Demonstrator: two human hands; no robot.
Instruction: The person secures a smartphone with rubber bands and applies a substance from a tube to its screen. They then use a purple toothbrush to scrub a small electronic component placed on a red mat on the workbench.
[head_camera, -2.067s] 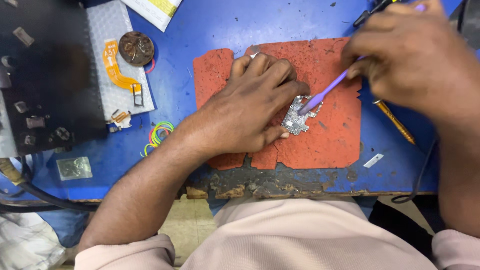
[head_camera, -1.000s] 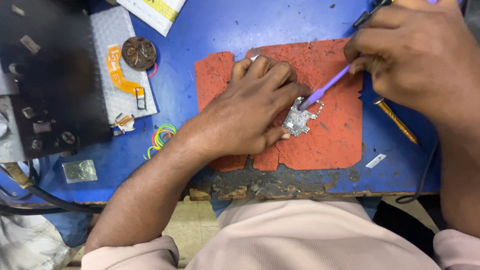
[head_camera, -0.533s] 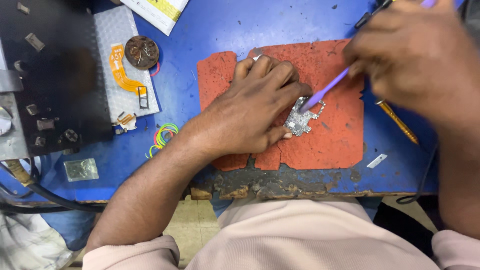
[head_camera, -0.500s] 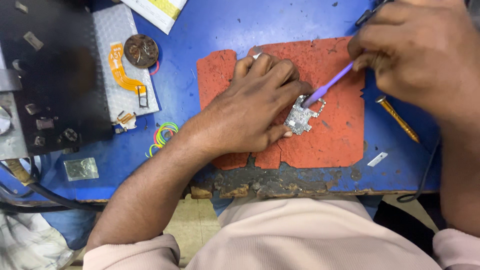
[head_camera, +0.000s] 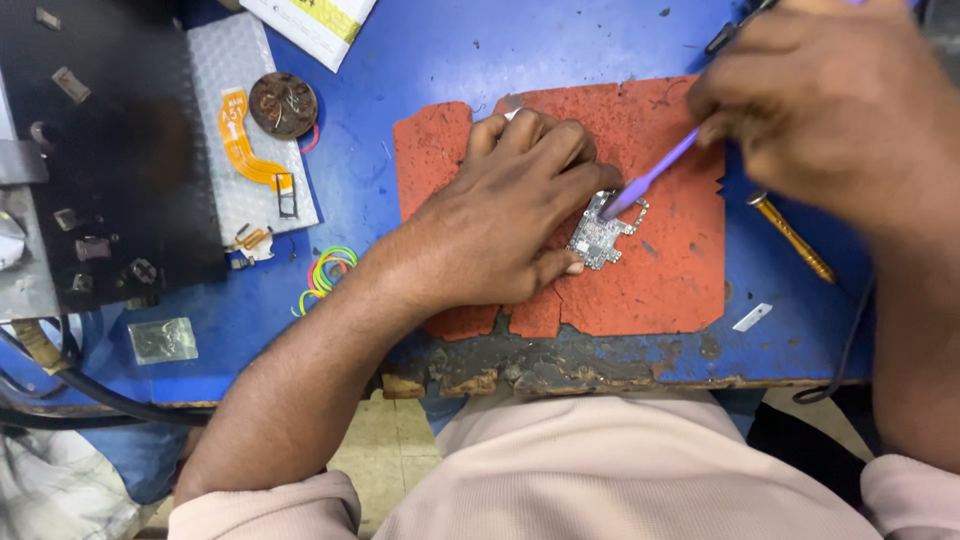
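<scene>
A small silver circuit board (head_camera: 604, 237) lies on a worn red mat (head_camera: 660, 270) on the blue table. My left hand (head_camera: 505, 215) rests palm-down on the mat and pins the board's left edge between thumb and fingertips. My right hand (head_camera: 835, 105), at the upper right, grips a purple brush-like tool (head_camera: 650, 178). The tool's tip touches the top of the board.
A black tray (head_camera: 110, 150) with small parts sits at the left, beside a padded sheet (head_camera: 240, 80) carrying an orange flex cable (head_camera: 245, 140) and a round brown part (head_camera: 283, 104). Coloured rubber bands (head_camera: 325, 278), a gold-tipped tool (head_camera: 795, 238) and black cables (head_camera: 90, 395) lie around. The table's front edge (head_camera: 560, 370) is chipped.
The purple tool's tip has made small back-and-forth strokes over the board. My left hand has kept the board pinned in the same spot.
</scene>
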